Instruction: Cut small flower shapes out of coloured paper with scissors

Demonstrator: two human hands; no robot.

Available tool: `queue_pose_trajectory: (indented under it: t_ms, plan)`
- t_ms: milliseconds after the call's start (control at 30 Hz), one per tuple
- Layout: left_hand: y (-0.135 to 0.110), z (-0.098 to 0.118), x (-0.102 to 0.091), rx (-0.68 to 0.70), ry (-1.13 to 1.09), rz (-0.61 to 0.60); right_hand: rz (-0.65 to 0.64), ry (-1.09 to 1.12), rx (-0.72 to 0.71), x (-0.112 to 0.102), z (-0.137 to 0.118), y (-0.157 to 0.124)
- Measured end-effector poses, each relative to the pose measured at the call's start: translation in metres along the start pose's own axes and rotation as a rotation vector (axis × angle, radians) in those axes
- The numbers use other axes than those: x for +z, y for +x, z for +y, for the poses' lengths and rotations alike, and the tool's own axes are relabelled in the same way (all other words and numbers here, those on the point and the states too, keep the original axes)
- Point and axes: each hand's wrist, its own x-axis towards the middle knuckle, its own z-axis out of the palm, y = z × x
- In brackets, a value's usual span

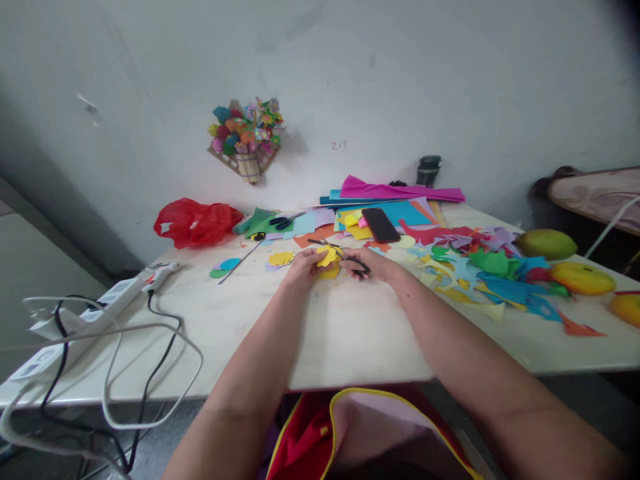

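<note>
Between the fingers of my left hand (304,265) is a yellow paper flower (327,255) with a scalloped edge. My right hand (375,263) is closed around the dark handles of a pair of scissors (361,268), whose blades point left beside the flower. Whether the blades touch the paper I cannot tell. Just left of my left hand lie more yellow paper cutouts (281,258) on the table. Below the held flower rests another yellow piece (329,273). A black phone (381,225) lies beyond my right hand.
Paper scraps (493,263) and mangoes (583,277) cover the right side of the white table (360,340). A power strip (95,320) with looping cables occupies the left. Near the wall are a red plastic bag (196,223), second scissors (284,221) and coloured paper sheets (400,191).
</note>
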Motion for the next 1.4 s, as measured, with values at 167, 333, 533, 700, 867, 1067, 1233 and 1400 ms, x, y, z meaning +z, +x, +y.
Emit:
queue_pose_trajectory:
  t_ms: [167,333,533,700,867,1067,1233,1400]
  plan:
    - [0.0005,-0.0004,-0.0004,0.011,-0.015,0.011,0.000,0.004,0.001,0.0010,-0.0044,-0.0029]
    - [0.0009,-0.0013,0.0006,0.039,-0.025,0.049,0.000,0.027,-0.019,0.0023,-0.0040,-0.0022]
    - [0.0002,-0.0017,0.0050,0.035,-0.008,0.075,-0.003,0.029,-0.033,0.0029,-0.0034,-0.0019]
    - [0.0009,-0.0035,0.0039,0.044,0.001,0.069,0.004,0.019,-0.004,0.0037,-0.0050,-0.0026]
    - [0.0003,-0.0039,0.0039,0.055,0.014,0.065,0.000,0.004,0.007,0.0049,-0.0068,-0.0031]
    - [0.0049,-0.0075,0.0029,0.085,0.004,0.097,-0.014,0.002,-0.031,0.0045,-0.0065,-0.0028]
    - [0.0079,-0.0091,0.0021,0.104,-0.014,0.137,-0.021,-0.003,-0.032,0.0035,-0.0017,0.0011]
    - [0.0039,-0.0066,0.0062,0.096,-0.023,0.138,-0.011,-0.036,-0.028,0.0033,-0.0006,0.0023]
